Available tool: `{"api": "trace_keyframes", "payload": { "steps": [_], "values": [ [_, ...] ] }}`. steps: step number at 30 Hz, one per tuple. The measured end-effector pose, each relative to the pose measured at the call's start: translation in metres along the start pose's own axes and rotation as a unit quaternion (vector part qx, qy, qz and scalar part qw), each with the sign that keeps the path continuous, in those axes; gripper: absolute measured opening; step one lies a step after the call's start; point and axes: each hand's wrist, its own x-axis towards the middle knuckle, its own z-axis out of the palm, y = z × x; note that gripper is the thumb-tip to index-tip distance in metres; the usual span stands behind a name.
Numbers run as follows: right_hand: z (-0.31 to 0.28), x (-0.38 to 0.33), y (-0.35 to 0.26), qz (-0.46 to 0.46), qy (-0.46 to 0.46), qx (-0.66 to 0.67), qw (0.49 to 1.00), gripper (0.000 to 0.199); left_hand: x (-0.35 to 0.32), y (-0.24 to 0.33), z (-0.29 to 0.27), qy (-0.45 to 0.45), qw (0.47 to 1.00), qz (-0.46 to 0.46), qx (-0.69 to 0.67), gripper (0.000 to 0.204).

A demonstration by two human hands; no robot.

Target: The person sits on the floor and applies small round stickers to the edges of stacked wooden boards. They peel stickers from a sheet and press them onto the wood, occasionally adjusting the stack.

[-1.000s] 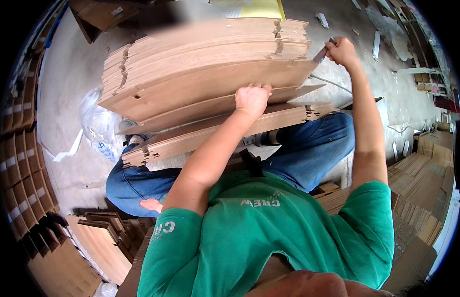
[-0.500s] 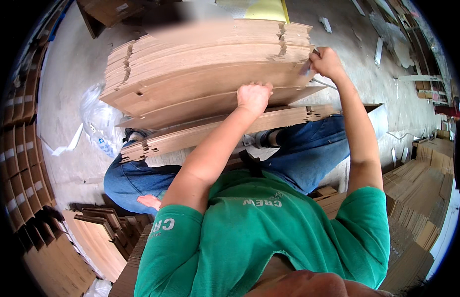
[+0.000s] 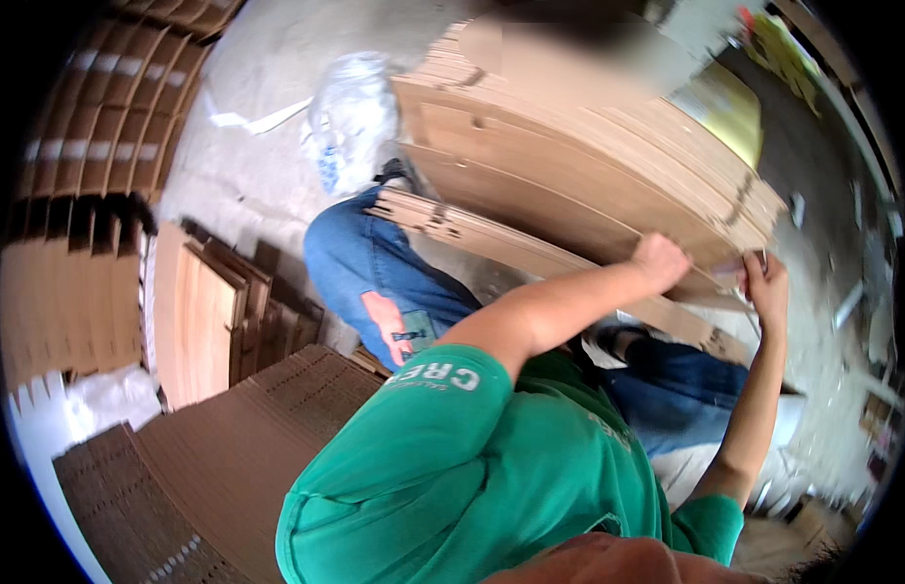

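Note:
A large stack of flat cardboard sheets (image 3: 559, 146) stands on edge in front of me, their notched ends showing. One brown cardboard sheet (image 3: 530, 200) leans out from the stack's near side. My left hand (image 3: 660, 263) is closed at the upper edge of this sheet, near its right part. Close by, at the stack's right end, my right hand (image 3: 766, 282) pinches something small and blurred that I cannot make out. A thinner bundle of cardboard pieces (image 3: 530, 245) lies across between my legs, nearer to me than the leaning sheet.
A clear plastic bag (image 3: 353, 117) lies on the floor left of the stack. Wooden-looking boards (image 3: 201, 321) and piled corrugated cardboard (image 3: 248, 448) are at my left. Slotted cardboard partitions (image 3: 111, 107) stand farther left. A yellow sheet (image 3: 730, 112) lies behind the stack.
The view has turned, so the stack now slants down to the right. My left hand has slid right along the sheet, closer to my right hand, which stays at the stack's right end.

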Motion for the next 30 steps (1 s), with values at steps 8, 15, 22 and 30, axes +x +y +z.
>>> {"api": "trace_keyframes", "payload": {
  "steps": [8, 15, 22, 30],
  "values": [
    [0.043, -0.008, -0.039, 0.005, 0.041, 0.176, 0.983, 0.02, -0.012, -0.005, -0.041, -0.145, 0.984, -0.047, -0.09, 0.044],
    [0.057, -0.01, -0.02, 0.03, 0.071, 0.248, 0.966, 0.021, -0.039, -0.063, -0.126, -0.196, 0.958, -0.164, -0.129, 0.046],
    [0.07, -0.016, -0.015, 0.056, 0.06, 0.25, 0.965, 0.019, -0.076, -0.133, -0.082, 0.239, 0.953, -0.163, 0.087, 0.044],
    [0.127, 0.003, -0.162, -0.122, -0.118, 0.291, 0.942, 0.022, -0.083, -0.139, -0.062, 0.182, 0.953, -0.241, 0.024, 0.037]
  ]
}}
